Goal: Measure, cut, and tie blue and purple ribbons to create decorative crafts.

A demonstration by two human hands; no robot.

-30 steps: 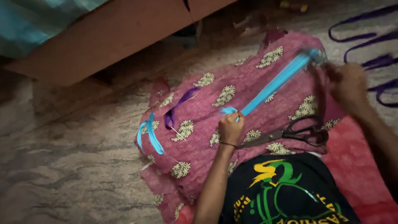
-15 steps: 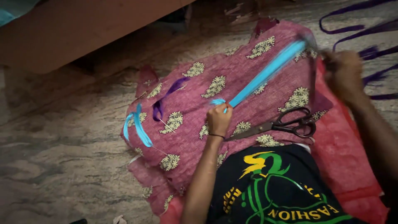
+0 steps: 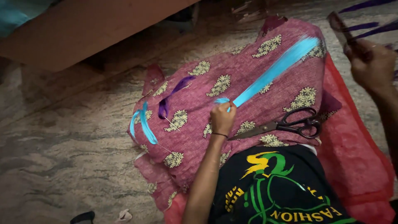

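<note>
Figure: view from above of a person seated on a mottled stone floor (image 3: 62, 157), working over the lap. A brown wooden furniture edge (image 3: 95, 29) runs along the top left. A red mesh cloth (image 3: 356, 157) lies beneath a pink floral-print fabric (image 3: 248, 70), which is draped as a mound over the knees; the person's black printed shirt (image 3: 273, 186) fills the lower centre.

Across the fabric runs a light blue ribbon (image 3: 273, 72), pulled straight on a diagonal from the middle of the mound toward its upper right edge. The left hand (image 3: 222, 117) is closed in a pinch on the lower end of the ribbon, pressing it against the fabric. The right hand (image 3: 370, 66), raised at the upper right and blurred, is closed around a thin dark object; what it is, and whether it meets the ribbon's far end, cannot be told. Black-handled scissors (image 3: 286, 124) lie closed on the fabric just right of the left wrist, untouched. A purple ribbon (image 3: 172, 97) and a looped blue ribbon piece (image 3: 143, 124) rest on the fabric's left slope, each with a thin pin-like stem beside it. More purple strips (image 3: 369, 16) lie on the floor at the upper right.

Step in hand, as judged: the ribbon is stretched flat for measuring or smoothing. A steady pinch at the lower end appears to be the requirement, with the scissors within reach.
</note>
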